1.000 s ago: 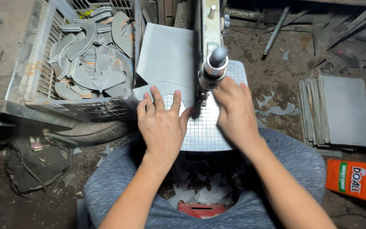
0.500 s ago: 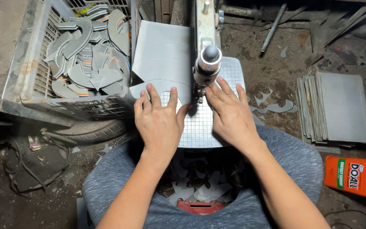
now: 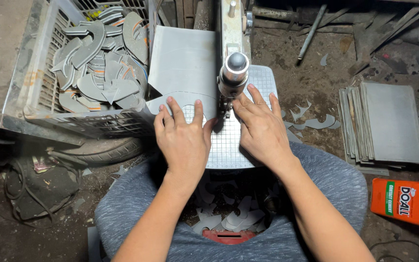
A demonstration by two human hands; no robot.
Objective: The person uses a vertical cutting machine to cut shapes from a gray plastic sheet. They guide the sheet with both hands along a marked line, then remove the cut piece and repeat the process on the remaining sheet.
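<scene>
Head view, looking down. A grey sheet point(image 3: 183, 68) lies flat on a gridded machine table point(image 3: 229, 145), running from under the left hand point(image 3: 184, 140) away toward the top of the picture. Two hands rest there, both flat, fingers slightly spread, gripping nothing. The left hand presses on the sheet's curved near edge. The right hand point(image 3: 263, 131) lies just beside the machine's upright metal head point(image 3: 233, 73), fingertips at the cutting point. One plastic crate point(image 3: 40, 92) of curved grey offcuts stands left; one stack of grey sheets point(image 3: 389, 121) lies right.
</scene>
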